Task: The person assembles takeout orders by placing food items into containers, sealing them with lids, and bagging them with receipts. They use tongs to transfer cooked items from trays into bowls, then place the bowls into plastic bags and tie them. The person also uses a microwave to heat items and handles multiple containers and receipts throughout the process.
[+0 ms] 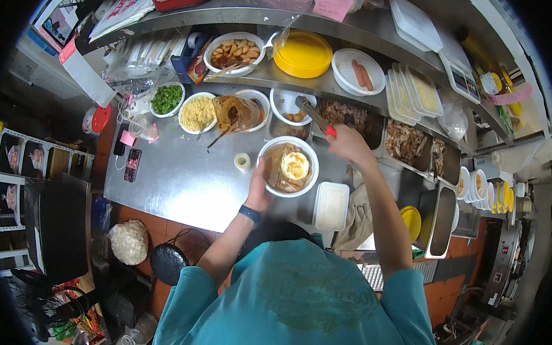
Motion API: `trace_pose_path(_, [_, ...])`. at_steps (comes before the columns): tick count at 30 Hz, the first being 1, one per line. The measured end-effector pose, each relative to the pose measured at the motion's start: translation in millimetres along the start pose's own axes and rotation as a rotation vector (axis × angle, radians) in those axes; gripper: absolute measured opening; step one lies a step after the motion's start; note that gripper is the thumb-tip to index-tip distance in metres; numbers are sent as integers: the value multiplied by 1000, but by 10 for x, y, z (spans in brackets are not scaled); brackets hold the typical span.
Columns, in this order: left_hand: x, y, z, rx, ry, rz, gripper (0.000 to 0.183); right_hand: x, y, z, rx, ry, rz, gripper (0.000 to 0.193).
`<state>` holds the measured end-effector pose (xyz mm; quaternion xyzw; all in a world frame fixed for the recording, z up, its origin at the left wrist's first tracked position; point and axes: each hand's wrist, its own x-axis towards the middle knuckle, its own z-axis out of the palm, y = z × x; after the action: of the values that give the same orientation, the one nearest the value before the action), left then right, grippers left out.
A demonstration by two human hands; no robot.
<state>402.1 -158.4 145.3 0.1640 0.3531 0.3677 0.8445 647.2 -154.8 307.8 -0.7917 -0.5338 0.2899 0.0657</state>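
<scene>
My left hand grips the side of a white bowl, held over the steel counter. Inside it a fried egg lies on top of sliced, pale-brown food. Closed around red-ended tongs is my right hand, just beyond the bowl to the right. The dark tips of the tongs reach over a second white bowl with a few brown pieces in it; whether they pinch one I cannot tell. Beside my left hand stands a small pale roll.
Bowls of chopped green onion and yellow crumbly food line the left back. Steel pans of shredded meat run along the right. A lidded white container and a cloth lie near me. A shelf overhangs the counter's back.
</scene>
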Motion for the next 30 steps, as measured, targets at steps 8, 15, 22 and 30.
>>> trace_pose_path(8, [-82,-11,82,65,-79,-63,67,-1749,354,301,311,83,-115,29])
trace_pose_path(15, [-231,-248,276,195,-81,-129,67,-2479,772,293,552,78,-33,35])
trace_pose_path(22, [-438,-630,742,103,-151,-247,65,-3748,1753,-44,1130,406,503,33])
trace_pose_path(30, [-635,-1565,1417,171,-162,-317,66,-4229,3749,-440,59,446,813,33])
